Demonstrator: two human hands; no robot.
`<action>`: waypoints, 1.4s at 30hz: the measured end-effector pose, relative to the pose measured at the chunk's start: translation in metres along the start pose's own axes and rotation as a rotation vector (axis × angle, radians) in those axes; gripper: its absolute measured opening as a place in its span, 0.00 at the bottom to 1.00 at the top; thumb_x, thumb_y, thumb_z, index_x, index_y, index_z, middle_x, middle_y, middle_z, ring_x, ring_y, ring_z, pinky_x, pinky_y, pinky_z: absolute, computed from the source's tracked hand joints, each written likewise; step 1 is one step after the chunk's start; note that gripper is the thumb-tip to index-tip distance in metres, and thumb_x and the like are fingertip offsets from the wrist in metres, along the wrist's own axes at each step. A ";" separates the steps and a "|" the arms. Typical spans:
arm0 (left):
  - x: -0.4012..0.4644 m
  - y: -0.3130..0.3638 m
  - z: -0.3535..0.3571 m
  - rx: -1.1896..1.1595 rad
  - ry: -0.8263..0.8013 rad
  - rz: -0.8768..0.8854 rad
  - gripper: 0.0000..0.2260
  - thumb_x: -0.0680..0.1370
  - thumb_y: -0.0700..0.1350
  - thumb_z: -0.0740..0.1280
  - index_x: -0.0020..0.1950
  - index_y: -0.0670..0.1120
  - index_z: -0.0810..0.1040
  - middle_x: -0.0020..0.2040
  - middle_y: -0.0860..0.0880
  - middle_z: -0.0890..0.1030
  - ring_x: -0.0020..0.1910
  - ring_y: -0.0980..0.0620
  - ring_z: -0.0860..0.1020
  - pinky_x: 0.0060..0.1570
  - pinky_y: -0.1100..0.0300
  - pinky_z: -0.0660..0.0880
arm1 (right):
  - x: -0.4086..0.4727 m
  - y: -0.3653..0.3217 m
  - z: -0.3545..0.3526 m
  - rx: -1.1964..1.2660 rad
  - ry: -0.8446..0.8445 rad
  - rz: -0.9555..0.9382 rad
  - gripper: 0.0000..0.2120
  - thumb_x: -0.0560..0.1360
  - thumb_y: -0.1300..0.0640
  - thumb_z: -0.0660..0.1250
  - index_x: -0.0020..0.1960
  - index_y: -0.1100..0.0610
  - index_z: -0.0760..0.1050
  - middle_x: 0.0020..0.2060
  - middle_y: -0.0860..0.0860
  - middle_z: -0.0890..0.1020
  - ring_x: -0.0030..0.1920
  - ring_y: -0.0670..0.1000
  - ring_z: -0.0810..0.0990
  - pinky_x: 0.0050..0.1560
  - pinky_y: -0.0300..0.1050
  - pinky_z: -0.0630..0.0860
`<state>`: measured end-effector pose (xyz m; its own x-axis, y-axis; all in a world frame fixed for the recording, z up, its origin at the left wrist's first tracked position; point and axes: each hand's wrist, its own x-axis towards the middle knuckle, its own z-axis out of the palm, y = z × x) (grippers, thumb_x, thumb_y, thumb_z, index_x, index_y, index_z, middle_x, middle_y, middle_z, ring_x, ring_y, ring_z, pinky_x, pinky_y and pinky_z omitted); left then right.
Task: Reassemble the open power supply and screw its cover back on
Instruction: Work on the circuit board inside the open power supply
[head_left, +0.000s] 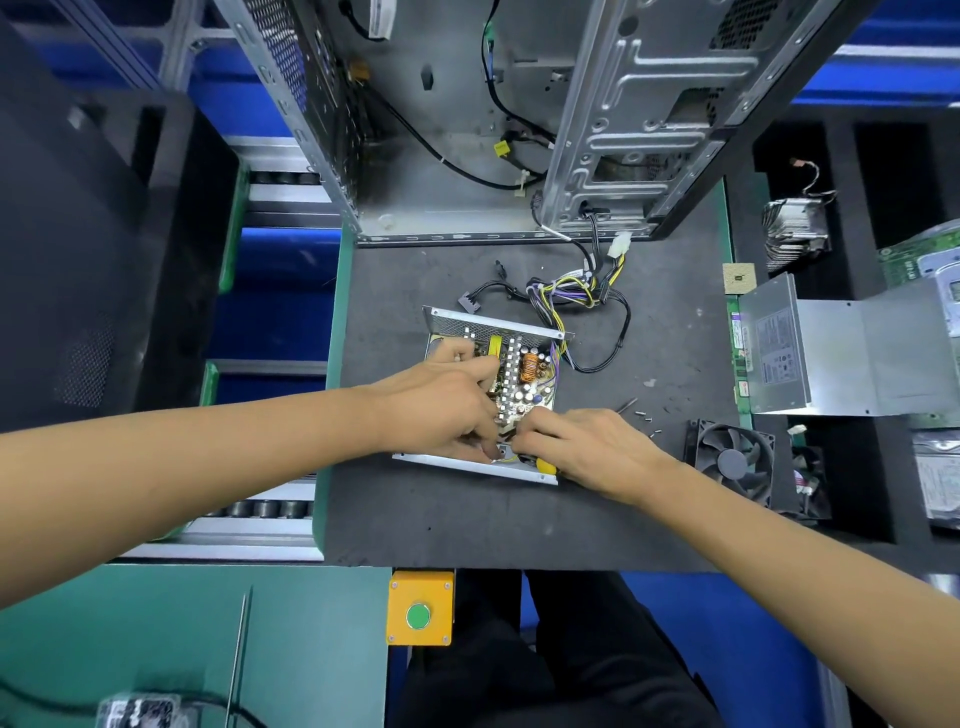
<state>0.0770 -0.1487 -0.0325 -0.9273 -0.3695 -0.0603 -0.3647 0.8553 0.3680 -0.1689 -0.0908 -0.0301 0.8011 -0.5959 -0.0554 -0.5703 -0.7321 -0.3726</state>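
We see left hand (441, 400) and right hand (587, 447) meeting at supply (519, 374) near edge; right grips screwdriver (543, 464), left pinches unseen part; cover (831, 353) far right.

The left hand (441, 410) and right hand (587, 449) cover the near half of the power supply (511, 358) — whatever the fingertips pinch there stays hidden.

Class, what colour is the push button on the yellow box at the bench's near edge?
Green, set in the yellow box; head view.
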 end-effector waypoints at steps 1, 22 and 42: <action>0.000 0.000 0.000 0.019 -0.007 0.006 0.13 0.80 0.64 0.65 0.46 0.61 0.85 0.34 0.62 0.78 0.46 0.56 0.61 0.53 0.55 0.56 | 0.000 0.000 0.001 -0.008 0.009 -0.002 0.20 0.66 0.71 0.69 0.55 0.56 0.78 0.48 0.53 0.79 0.30 0.57 0.71 0.24 0.49 0.73; 0.010 0.006 0.001 0.106 0.153 0.109 0.07 0.79 0.57 0.70 0.45 0.59 0.86 0.32 0.58 0.81 0.38 0.51 0.67 0.54 0.55 0.64 | -0.011 0.007 0.003 -0.055 0.099 -0.060 0.25 0.66 0.72 0.73 0.54 0.50 0.72 0.50 0.47 0.80 0.28 0.55 0.68 0.27 0.44 0.71; 0.007 0.004 0.014 0.117 0.165 0.051 0.11 0.82 0.55 0.65 0.45 0.58 0.85 0.30 0.58 0.78 0.39 0.52 0.65 0.52 0.53 0.64 | -0.006 0.017 -0.001 -0.287 0.100 -0.310 0.13 0.79 0.65 0.57 0.46 0.54 0.79 0.43 0.49 0.81 0.36 0.51 0.77 0.28 0.45 0.69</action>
<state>0.0675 -0.1431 -0.0445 -0.9219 -0.3710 0.1117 -0.3341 0.9072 0.2556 -0.1836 -0.0998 -0.0347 0.9290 -0.3523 0.1135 -0.3443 -0.9351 -0.0842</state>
